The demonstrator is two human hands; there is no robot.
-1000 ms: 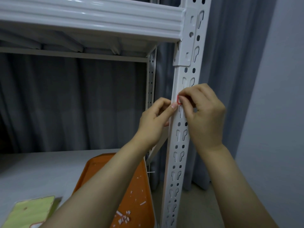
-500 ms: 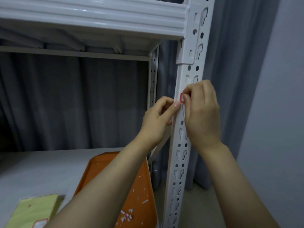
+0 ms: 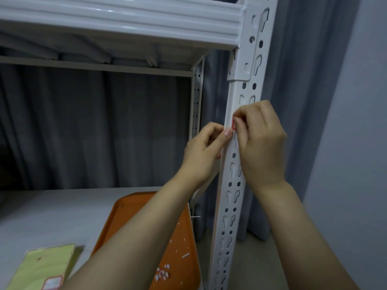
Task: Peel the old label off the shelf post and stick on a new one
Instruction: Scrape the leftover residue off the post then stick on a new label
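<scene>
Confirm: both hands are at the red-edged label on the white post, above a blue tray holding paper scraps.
Not blue: the head view shows an orange tray. The left hand and right hand are at the label on the post, with scraps in the tray.

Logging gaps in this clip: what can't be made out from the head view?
Head view only.
Hidden: small red-edged label on the white perforated metal shelf post, mostly behind the right hand; old or new unclear.
Cut off, blurred: pale green card at the bottom edge.
Too small: white scraps on the orange plastic tray.
</scene>
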